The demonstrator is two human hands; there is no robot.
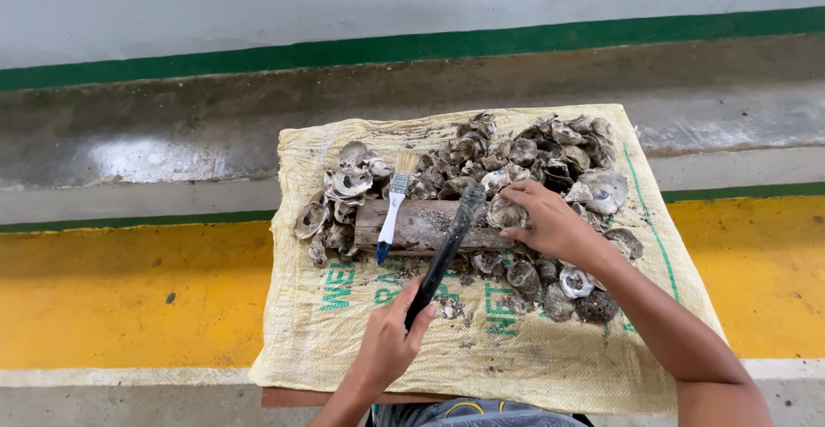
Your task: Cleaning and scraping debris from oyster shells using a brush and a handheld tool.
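We see a dark rod-like tool (447, 251) angled up over a weathered wooden block (421, 225); a crusty grey oyster shell (507, 213) sits at its right end.

Sack (550, 367) showing pale yellow w/ green lettering & a green stripe; shells (550, 161) looking grey-white; brush (394, 208) showing white handle, blue tip, tan bristles; floor (129, 294) showing yellow band.

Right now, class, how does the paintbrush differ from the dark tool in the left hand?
The paintbrush is white and blue with pale bristles; the dark tool is black. The paintbrush lies unheld across the wooden block; the dark tool is gripped by the left hand, tilted. Both are long and slim, and cross the block.
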